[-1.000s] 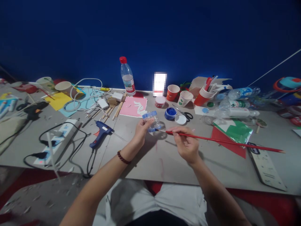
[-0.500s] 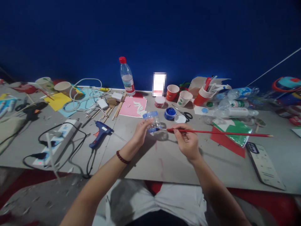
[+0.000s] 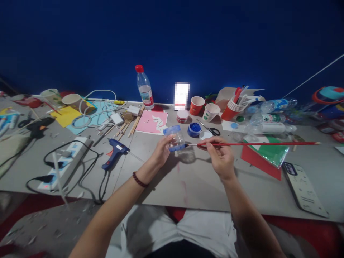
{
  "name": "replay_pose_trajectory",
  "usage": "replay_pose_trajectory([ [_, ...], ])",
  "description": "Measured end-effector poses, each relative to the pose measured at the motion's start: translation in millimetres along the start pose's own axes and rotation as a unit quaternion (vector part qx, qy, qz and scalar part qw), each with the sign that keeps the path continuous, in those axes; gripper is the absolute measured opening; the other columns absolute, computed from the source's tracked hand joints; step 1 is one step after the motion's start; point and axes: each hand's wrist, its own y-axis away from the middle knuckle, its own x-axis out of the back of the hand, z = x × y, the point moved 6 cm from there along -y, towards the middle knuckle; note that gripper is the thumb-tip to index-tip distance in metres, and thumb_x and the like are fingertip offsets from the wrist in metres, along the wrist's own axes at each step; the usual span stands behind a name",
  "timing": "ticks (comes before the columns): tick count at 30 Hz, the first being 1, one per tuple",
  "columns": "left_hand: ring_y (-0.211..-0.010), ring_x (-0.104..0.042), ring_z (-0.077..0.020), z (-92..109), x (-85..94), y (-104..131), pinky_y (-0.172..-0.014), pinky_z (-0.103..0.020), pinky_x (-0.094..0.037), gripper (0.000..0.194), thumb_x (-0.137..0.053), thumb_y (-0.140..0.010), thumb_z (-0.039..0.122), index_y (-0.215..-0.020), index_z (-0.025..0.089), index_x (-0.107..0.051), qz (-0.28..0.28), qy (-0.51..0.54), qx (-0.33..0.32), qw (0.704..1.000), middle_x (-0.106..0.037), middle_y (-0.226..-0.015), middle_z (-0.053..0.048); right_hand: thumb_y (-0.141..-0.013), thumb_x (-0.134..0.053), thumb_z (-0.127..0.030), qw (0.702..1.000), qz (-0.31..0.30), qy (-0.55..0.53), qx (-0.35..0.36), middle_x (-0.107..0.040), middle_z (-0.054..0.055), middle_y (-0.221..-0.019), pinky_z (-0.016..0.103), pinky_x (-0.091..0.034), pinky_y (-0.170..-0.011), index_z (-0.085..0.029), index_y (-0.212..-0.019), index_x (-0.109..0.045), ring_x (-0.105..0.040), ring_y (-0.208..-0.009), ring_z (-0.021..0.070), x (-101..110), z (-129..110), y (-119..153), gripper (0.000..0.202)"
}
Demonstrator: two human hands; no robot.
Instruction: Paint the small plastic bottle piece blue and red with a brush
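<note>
My left hand point(image 3: 161, 149) is wrapped round a clear plastic piece point(image 3: 176, 139) with blue bands at both ends, held above the table. In my right hand point(image 3: 220, 157) is a long red paintbrush point(image 3: 249, 144), pinched near its ferrule, its handle pointing right. The dark bristles touch the lower blue band of the plastic piece. Just beyond stands an open jar of blue paint point(image 3: 194, 129), with a white lid point(image 3: 205, 134) beside it.
Scissors point(image 3: 215, 131), paper cups point(image 3: 197, 105) and a red-capped bottle point(image 3: 145, 89) stand behind. A glue gun point(image 3: 115, 152) and power strip point(image 3: 64, 163) lie left; plastic bottles point(image 3: 271, 128) and a phone point(image 3: 305, 190) lie right.
My right hand has shifted a little to the right with the paintbrush, whose handle now lies more level. The plastic piece has turned slightly in my left hand.
</note>
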Motion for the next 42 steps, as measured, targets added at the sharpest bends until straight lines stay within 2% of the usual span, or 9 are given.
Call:
replay_pose_trajectory([
  [3, -0.075, -0.058, -0.0180, 1, -2.1, 1, -0.079, -0.034, -0.047, 0.039, -0.085, -0.060, 0.052, -0.077, 0.020, -0.071, -0.012, 0.004, -0.007, 1.000, -0.064, -0.076, -0.003, -0.095, -0.062, -0.027, 0.999, 0.029, 0.010, 0.016, -0.072, 0.004, -0.088, 0.033, -0.068, -0.076, -0.021, -0.095, -0.065, -0.074, -0.080, 0.0169, 5, -2, -1, 0.006],
  [6, -0.076, -0.059, -0.0180, 1, -1.3, 2, -0.080, -0.034, -0.047, 0.038, -0.085, -0.060, 0.050, -0.077, 0.019, -0.070, 0.000, 0.001, -0.011, 1.000, -0.065, -0.078, -0.003, -0.095, -0.062, -0.027, 0.999, 0.039, -0.017, 0.015, -0.073, 0.004, -0.089, 0.035, -0.068, -0.074, -0.022, -0.098, -0.062, -0.075, -0.081, 0.0179, 6, -1, 2, 0.006],
  [11, -0.078, -0.058, -0.0180, 1, -1.4, 3, -0.078, -0.034, -0.045, 0.040, -0.086, -0.060, 0.048, -0.081, 0.018, -0.070, 0.007, -0.022, -0.007, 1.000, -0.065, -0.079, -0.003, -0.094, -0.063, -0.027, 0.997, -0.005, -0.072, -0.009, -0.074, 0.004, -0.091, 0.036, -0.068, -0.076, -0.023, -0.097, -0.062, -0.076, -0.085, 0.0192, -9, -2, 8, 0.005],
  [16, -0.079, -0.058, -0.0177, 1, -0.4, 3, -0.078, -0.032, -0.044, 0.038, -0.086, -0.060, 0.046, -0.080, 0.017, -0.070, 0.018, -0.022, -0.015, 0.999, -0.065, -0.079, -0.003, -0.095, -0.062, -0.030, 0.998, -0.027, -0.057, -0.013, -0.075, 0.004, -0.091, 0.036, -0.068, -0.080, -0.023, -0.095, -0.064, -0.076, -0.085, 0.0198, -18, -5, 9, 0.008],
  [28, -0.075, -0.057, -0.0170, 1, 0.4, 0, -0.079, -0.033, -0.046, 0.040, -0.086, -0.060, 0.050, -0.081, 0.019, -0.072, -0.007, -0.010, -0.013, 1.000, -0.062, -0.075, -0.003, -0.094, -0.064, -0.030, 0.999, 0.025, -0.021, -0.019, -0.072, 0.001, -0.085, 0.032, -0.067, -0.077, -0.023, -0.094, -0.063, -0.075, -0.081, 0.0170, 3, 4, -2, 0.007],
  [32, -0.076, -0.058, -0.0169, 3, 0.2, 1, -0.080, -0.033, -0.046, 0.041, -0.086, -0.059, 0.050, -0.082, 0.020, -0.072, 0.007, -0.007, -0.015, 1.000, -0.063, -0.076, -0.002, -0.093, -0.065, -0.028, 0.997, 0.070, -0.026, -0.005, -0.073, 0.001, -0.083, 0.032, -0.067, -0.073, -0.023, -0.094, -0.064, -0.074, -0.076, 0.0163, 8, 1, -2, 0.005],
  [35, -0.075, -0.058, -0.0160, 5, -1.8, 2, -0.081, -0.032, -0.046, 0.041, -0.089, -0.057, 0.049, -0.081, 0.020, -0.072, 0.014, -0.007, -0.033, 0.999, -0.064, -0.076, -0.001, -0.094, -0.063, -0.026, 0.997, 0.070, -0.020, 0.000, -0.074, 0.002, -0.088, 0.035, -0.068, -0.074, -0.023, -0.097, -0.067, -0.075, -0.077, 0.0179, 7, 2, 3, 0.006],
  [39, -0.077, -0.061, -0.0163, 4, -3.3, 0, -0.083, -0.033, -0.046, 0.036, -0.088, -0.062, 0.046, -0.080, 0.020, -0.072, 0.004, -0.001, -0.055, 0.999, -0.068, -0.079, -0.002, -0.094, -0.061, -0.021, 0.995, 0.028, 0.065, 0.072, -0.077, 0.005, -0.095, 0.040, -0.065, -0.081, -0.024, -0.098, -0.073, -0.075, -0.088, 0.0219, -4, -5, 15, 0.013],
  [42, -0.076, -0.061, -0.0158, 1, 3.3, -4, -0.082, -0.032, -0.046, 0.038, -0.090, -0.058, 0.045, -0.080, 0.020, -0.072, 0.030, 0.012, -0.058, 0.998, -0.069, -0.078, -0.001, -0.092, -0.060, -0.015, 0.982, -0.005, 0.109, 0.157, -0.078, 0.005, -0.097, 0.041, -0.063, -0.082, -0.027, -0.105, -0.073, -0.074, -0.092, 0.0228, -14, -15, 21, 0.022],
])
